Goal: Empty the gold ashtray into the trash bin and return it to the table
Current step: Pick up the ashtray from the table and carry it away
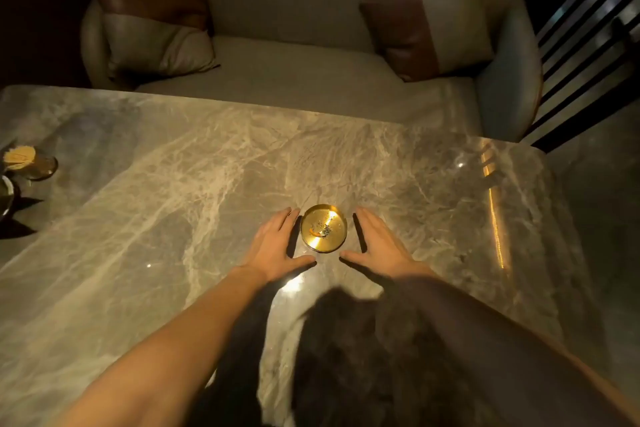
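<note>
Both arms are bare and reach forward from the lower edge of the view, coming closer together toward the hands. The left forearm is well lit and runs from the lower left up to the wrist. The right forearm is mostly in dark shadow. The left hand (275, 243) is spread flat, palm down, with the fingers together and pointing forward and the thumb stretched out to the right. The right hand (379, 243) mirrors it, palm down, fingers together and the thumb stretched out to the left. The two thumbs point toward each other with a gap between them. Neither hand holds anything.
</note>
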Demonstrator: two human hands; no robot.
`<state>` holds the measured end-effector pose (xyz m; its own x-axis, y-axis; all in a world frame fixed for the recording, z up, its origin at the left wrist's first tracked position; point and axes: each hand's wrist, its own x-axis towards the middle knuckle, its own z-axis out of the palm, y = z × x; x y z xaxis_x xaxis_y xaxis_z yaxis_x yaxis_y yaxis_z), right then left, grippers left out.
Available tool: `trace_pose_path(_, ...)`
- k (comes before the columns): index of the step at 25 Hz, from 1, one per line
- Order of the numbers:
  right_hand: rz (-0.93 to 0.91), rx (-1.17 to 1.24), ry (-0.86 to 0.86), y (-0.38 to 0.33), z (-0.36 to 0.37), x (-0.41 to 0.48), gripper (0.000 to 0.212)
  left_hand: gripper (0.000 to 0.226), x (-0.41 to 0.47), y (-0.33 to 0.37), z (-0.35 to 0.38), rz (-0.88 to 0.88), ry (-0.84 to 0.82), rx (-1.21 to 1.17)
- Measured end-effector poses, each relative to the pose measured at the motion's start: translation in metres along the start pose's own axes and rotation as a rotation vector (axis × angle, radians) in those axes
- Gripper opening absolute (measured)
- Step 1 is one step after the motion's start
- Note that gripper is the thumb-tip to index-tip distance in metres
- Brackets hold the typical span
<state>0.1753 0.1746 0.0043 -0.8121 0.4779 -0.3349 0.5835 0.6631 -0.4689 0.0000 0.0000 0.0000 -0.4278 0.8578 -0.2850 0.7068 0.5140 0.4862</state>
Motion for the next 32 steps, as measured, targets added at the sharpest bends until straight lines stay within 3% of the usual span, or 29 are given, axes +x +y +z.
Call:
trace_pose_path(7, -0.146, 0.001, -0.155, 0.003, 0.003, 0.034, 0.114, 0.119, 0.034, -0.01, 0.021, 0.068, -0.105, -0.023)
trace_pose_path(11, -0.256, -0.036, -0.013, 0.009, 0.014, 0.04, 0.102, 0.115, 0.042, -0.006, 0.022, 0.068, -0.138, -0.123)
trace_pose_path(16, -0.225, 0.046, -0.062, 0.007, 0.009, 0.043, 0.094, 0.105, 0.042, 0.001, 0.02, 0.072, -0.117, -0.247)
trace_pose_path(23, -0.174, 0.222, -0.049, 0.004, 0.003, 0.033, 0.107, 0.111, 0.033, 0.011, 0.008, 0.05, -0.041, -0.39)
trace_pose_path(32, -0.03, 0.771, -0.086, -0.011, -0.032, 0.0, 0.112, 0.104, 0.002, 0.045, -0.024, 0.043, 0.092, -0.691)
